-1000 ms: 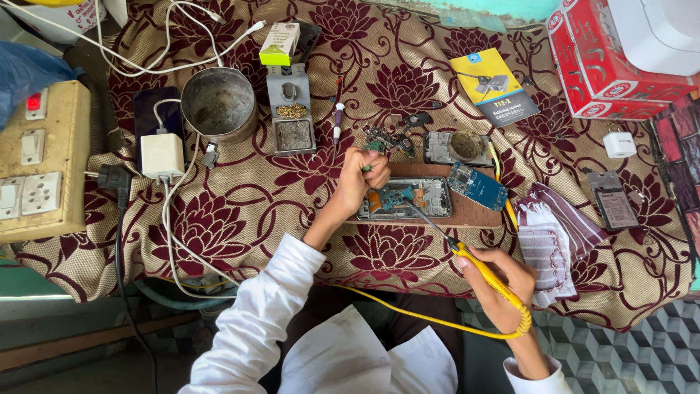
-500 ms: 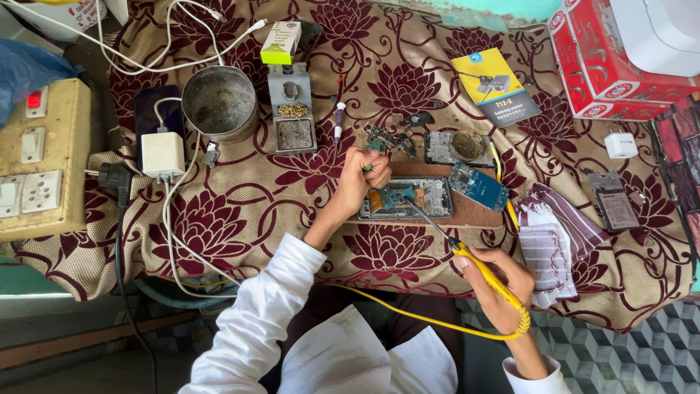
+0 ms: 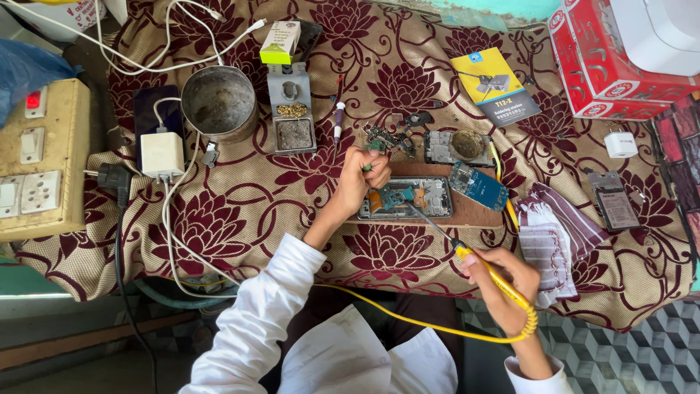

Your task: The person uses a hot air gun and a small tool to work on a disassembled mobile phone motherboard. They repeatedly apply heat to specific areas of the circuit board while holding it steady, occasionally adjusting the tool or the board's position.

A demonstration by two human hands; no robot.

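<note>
My left hand (image 3: 367, 174) is curled shut beside the opened phone (image 3: 405, 198), pinching something thin against it; what it is I cannot make out, since my fingers hide all but a greenish tip. My right hand (image 3: 503, 281) is closed round the yellow soldering iron (image 3: 490, 276), whose thin tip reaches up to the phone's circuit board, though the exact spot it touches is too small to tell. The iron's yellow cord (image 3: 408, 321) loops under my wrist and passes behind my white sleeve.

The phone lies on a brown wooden board (image 3: 474, 215) on the cloth-covered counter (image 3: 240, 211), with a blue circuit board (image 3: 477, 187) just beside it on the right. Behind it sits a clutter of small dark parts (image 3: 390, 136) that I cannot tell apart.

The round metal bowl (image 3: 219, 102) looks grimy inside, with no clear contents. The grey tip-cleaner stand (image 3: 292, 109) holds brass wool in its upper well and a grey pad in the lower one. The red box (image 3: 605, 58) is cut off at the top edge, and the switchboard (image 3: 36, 160) runs off at the left.
</note>
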